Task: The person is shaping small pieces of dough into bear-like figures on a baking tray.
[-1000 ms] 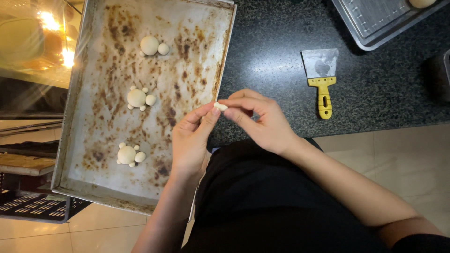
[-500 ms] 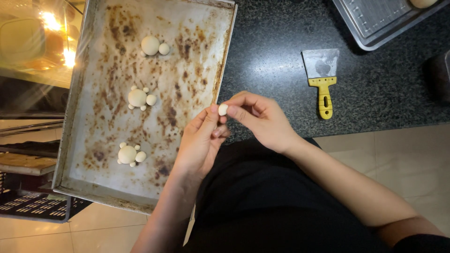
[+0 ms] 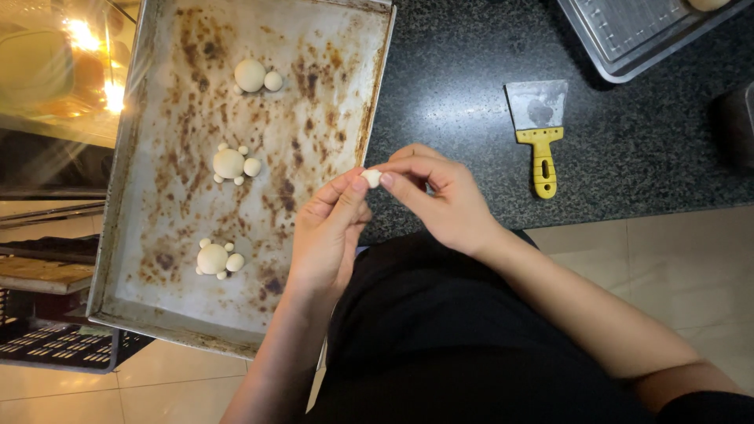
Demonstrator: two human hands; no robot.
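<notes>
Three dough figures (image 3: 229,165) lie on a stained baking tray (image 3: 157,298) on the dark counter (image 3: 455,94). Right of the tray, a yellow-handled scraper (image 3: 540,133). At the tray's right edge, left hand (image 3: 326,235) and right hand (image 3: 440,196) pinch a small, probably dough, ball (image 3: 371,178).

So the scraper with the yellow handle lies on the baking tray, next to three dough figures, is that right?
Not quite. In the head view the scraper lies on the dark countertop, right of the baking tray. The three dough figures are on the tray.
</notes>
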